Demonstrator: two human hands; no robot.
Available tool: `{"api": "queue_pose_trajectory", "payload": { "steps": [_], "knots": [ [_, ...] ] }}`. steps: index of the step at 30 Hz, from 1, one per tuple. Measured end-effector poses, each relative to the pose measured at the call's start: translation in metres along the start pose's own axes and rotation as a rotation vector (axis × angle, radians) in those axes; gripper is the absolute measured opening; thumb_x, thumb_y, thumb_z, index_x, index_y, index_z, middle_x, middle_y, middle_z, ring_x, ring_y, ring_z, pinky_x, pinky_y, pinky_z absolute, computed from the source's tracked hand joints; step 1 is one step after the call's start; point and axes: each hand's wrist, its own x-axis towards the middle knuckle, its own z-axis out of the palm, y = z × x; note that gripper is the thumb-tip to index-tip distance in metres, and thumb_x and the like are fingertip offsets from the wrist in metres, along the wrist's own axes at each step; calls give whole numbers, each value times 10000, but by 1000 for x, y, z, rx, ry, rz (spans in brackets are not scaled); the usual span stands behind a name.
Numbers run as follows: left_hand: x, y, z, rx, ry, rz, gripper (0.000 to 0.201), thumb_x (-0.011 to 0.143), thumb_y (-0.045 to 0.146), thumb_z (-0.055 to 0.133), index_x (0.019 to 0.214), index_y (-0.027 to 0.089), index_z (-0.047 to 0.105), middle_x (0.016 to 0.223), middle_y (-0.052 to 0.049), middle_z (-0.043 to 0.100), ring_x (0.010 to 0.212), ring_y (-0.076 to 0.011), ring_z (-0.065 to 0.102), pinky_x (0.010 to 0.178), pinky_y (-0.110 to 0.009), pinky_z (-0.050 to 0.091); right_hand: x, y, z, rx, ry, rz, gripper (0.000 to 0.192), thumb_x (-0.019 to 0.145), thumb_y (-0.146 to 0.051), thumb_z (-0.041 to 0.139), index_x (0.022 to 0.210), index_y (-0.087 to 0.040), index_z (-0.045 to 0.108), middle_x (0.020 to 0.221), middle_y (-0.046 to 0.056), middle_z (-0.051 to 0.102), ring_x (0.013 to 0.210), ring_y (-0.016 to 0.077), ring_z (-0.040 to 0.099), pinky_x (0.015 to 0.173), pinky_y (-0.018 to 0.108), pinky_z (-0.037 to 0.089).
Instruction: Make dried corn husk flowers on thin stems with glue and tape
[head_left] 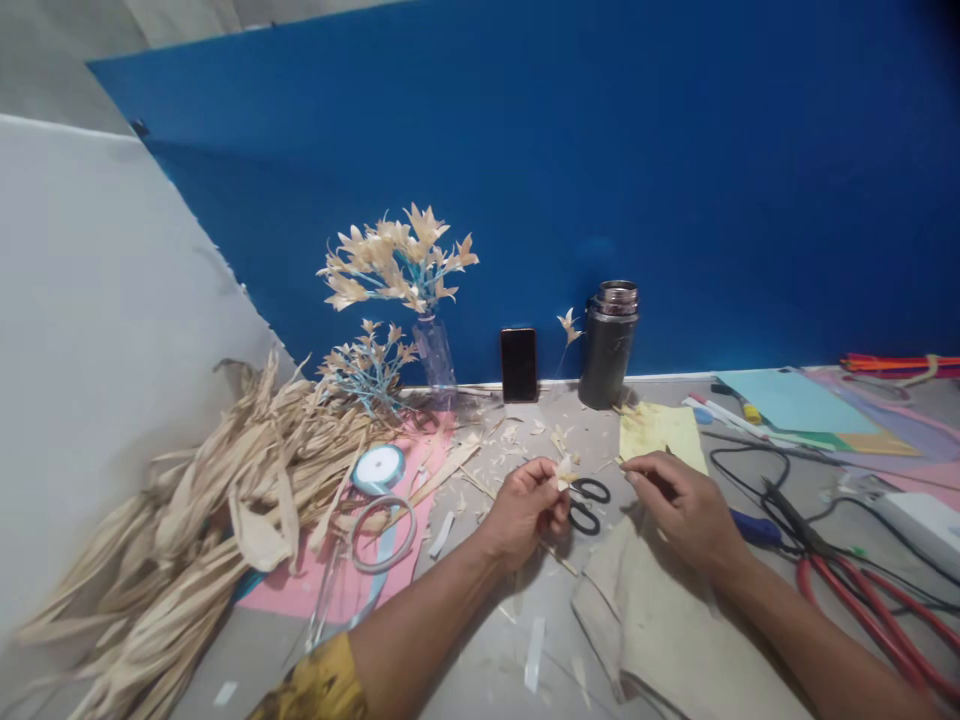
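My left hand (529,503) is closed in a pinch on a small pale husk flower (565,473), its petals pointing up past the fingertips. To its right, my right hand (679,505) has thumb and forefinger pressed together; a tiny pale tip shows there, too small to name. Black-handled scissors (591,491) lie on the table between the hands, partly hidden by the left one. Under my right hand and forearm is a beige cloth (675,630). A yellow paper sheet (660,430) lies just behind that hand.
Dried corn husks (262,480) pile up at left, beside a ribbon roll (378,468) and a ring of wire (382,535). Behind stand a plastic bottle (435,350) of husk flowers, a phone (519,365) and a flask (609,345). Red-handled pliers (840,580) and cables lie right.
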Motion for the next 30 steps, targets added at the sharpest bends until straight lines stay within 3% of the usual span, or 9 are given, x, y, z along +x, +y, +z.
{"api": "queue_pose_trajectory", "payload": {
  "steps": [7,22,30],
  "knots": [
    [0,-2,-3,-6,-2,-34,402,698,373,890,812,184,554,600,38,587,451,-71,471,458,-190,363,-2,-3,-3,-39,-5,-16,185,942,-335,590,903,-228,735,888,58,766,785,220,710,668,312,523],
    [0,-7,-11,-170,31,-112,387,717,334,896,818,173,559,646,28,573,487,-76,467,478,-211,372,-8,-20,-1,-36,-81,-104,149,968,-249,570,930,-242,715,881,57,767,784,210,729,696,313,553],
    [-1,6,-13,-312,33,-183,370,694,256,908,792,161,564,683,26,542,523,-69,445,507,-205,348,-10,-23,4,-46,-162,-148,172,1000,-246,546,976,-240,717,835,30,767,721,183,728,655,284,541]
  ]
}}
